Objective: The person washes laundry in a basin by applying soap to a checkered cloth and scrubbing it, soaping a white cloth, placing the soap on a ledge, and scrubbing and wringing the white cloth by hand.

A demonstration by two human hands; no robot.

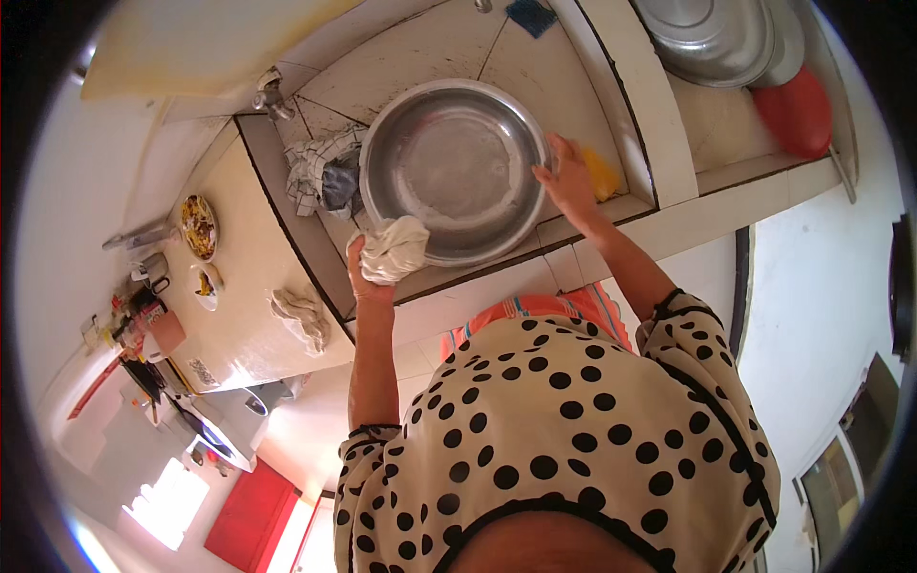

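A round metal basin [458, 168] stands in a tiled sink [594, 79]. My left hand [367, 272] grips a bunched pale cloth [394, 251] at the basin's near left rim. At the right rim is my right hand [569, 179], its thumb and fingers apart at the metal; whether it grips the rim I cannot tell. Left of the basin lies a crumpled checked cloth [322, 168] with a grey piece on it. A yellow item [600, 173] shows just behind my right hand. The basin's inside looks wet.
A tap [271, 97] juts out at the sink's back left corner. A blue scouring pad [531, 16] lies at the far side. The left counter [251, 258] holds a plate of food [199, 228], a small bowl [206, 286] and another cloth [301, 319]. Metal pots [709, 36] and a red bowl [795, 114] sit at right.
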